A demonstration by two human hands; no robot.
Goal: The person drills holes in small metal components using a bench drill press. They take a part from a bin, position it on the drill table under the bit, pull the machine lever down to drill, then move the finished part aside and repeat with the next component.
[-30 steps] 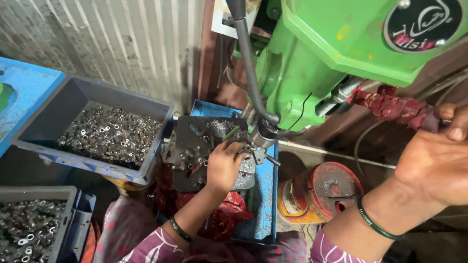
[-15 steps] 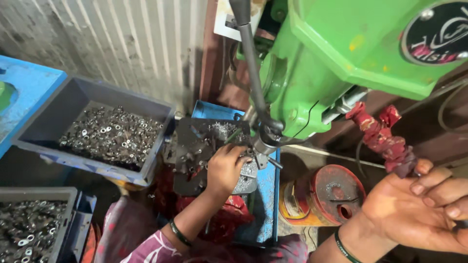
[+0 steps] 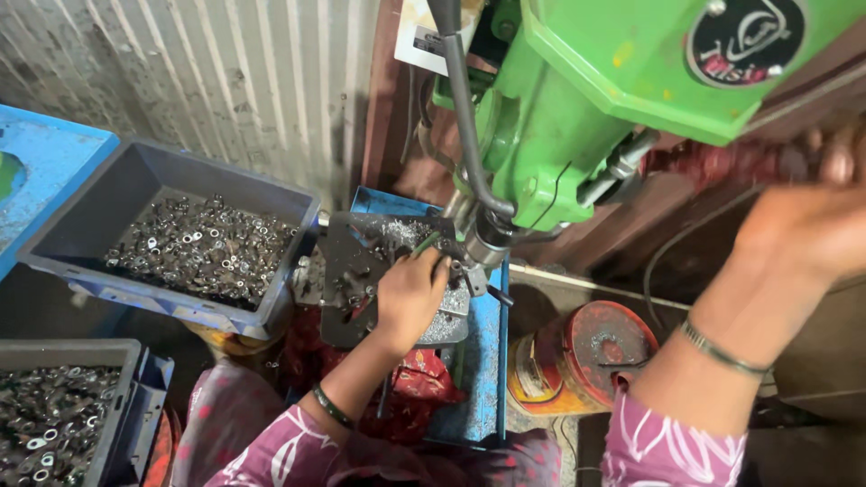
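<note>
The person wears a purple-pink garment printed with pale leaf-like outlines, its short sleeves ending above the forearms. On the left hand (image 3: 410, 293) side, a thin dark green bangle (image 3: 332, 408) circles the wrist. On the right hand (image 3: 807, 236) side, a slim dark bangle with a metallic glint (image 3: 722, 350) sits on the wrist. Both forearms are bare, and the right hand shows blurred.
</note>
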